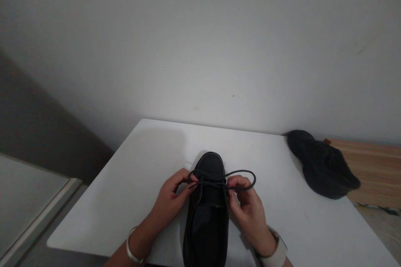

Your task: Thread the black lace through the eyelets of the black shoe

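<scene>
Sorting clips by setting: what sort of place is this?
Probably a plain room in a home: a small white table against a bare wall, a black shoe being laced, a dark cap beside it.

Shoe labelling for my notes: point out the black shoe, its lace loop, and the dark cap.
black shoe [209, 164]: head view, on the toe.
lace loop [247, 173]: head view, on the right bow's outer curve.
dark cap [322, 167]: head view, on the crown.

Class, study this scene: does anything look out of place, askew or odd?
Only the second black shoe: it lies tipped at the white table's far right edge, apart from the black shoe being laced.
</scene>
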`<state>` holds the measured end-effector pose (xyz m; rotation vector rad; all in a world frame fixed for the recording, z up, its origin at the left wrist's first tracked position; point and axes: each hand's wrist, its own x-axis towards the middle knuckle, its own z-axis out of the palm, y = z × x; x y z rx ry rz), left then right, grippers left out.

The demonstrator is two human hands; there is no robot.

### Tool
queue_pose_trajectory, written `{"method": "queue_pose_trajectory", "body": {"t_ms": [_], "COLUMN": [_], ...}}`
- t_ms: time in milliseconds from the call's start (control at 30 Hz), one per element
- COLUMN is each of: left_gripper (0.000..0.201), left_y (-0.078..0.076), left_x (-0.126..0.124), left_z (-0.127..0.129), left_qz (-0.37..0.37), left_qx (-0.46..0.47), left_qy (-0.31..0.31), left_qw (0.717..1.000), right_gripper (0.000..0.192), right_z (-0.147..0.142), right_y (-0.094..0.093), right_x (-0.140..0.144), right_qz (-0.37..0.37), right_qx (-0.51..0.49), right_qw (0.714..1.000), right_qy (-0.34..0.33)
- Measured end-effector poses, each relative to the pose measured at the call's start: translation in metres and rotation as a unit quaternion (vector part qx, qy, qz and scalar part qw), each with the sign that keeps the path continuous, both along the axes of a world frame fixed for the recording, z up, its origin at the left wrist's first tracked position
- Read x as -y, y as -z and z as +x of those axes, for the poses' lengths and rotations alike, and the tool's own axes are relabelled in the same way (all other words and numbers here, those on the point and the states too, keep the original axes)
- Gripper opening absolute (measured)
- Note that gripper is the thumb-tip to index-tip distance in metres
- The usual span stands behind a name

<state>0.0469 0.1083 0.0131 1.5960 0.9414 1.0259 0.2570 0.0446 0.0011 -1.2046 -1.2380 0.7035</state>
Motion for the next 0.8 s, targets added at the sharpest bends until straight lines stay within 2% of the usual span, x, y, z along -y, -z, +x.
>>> {"method": "queue_pose_trajectory", "body": {"t_ms": [233,467,633,800], "left_gripper": [0.007,0.010,0.020,0.028], "left_y": [0.0038,0.0021,-0.0021,0.0026], "left_x": [0.0010,0.0014,0.0011,-0.0005], "left_z": [-0.0027,-0.0030,-0.0037,-0.0083], "left_qz": [0.020,0.024,-0.014,-0.046], "left_qx": [-0.005,-0.011,0.014,0.086], "left_qy": [0.011,0.008,-0.014,-0.031], "left_qw": [1.000,1.000,1.000,0.995], "right_gripper": [0.009,0.017,0.018,0.018], "right_z": [-0.0002,0.0016,0.0024,0.0046], "right_y": [-0.0084,-0.0084,-0.0108,-0.0091], "right_x": [-0.0011,-0.0013,-0.0021,-0.0045], "right_qz": [-0.026,-0.046,-0.062,-0.038], "right_qx": [-0.062,-0.119,-0.157,-0.181], "right_qw": [0.998,0.992,0.985,0.983], "right_qy": [0.010,0.006,-0.021,-0.013]}}
